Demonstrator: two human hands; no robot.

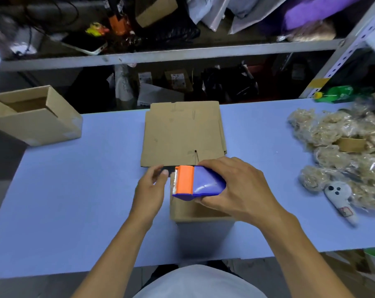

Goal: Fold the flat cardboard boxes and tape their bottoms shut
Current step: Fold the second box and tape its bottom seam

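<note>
Right hand (pixel 236 186) grips tape dispenser (pixel 198 181) over folded box (pixel 195 211); left hand (pixel 152 186) pinches at its toothed end, likely the tape.
Taping looks just started; flat stack (pixel 182 132) just behind the folded box awaits; one assembled box (pixel 36 117) far left of it.

Blue table (pixel 85 201) w/ flat cardboard (pixel 182 134), folded box (pixel 35 117), bagged items (pixel 341 151), green bottle (pixel 341 94).

Bare forearms, pale grey top (pixel 200 282)
</note>
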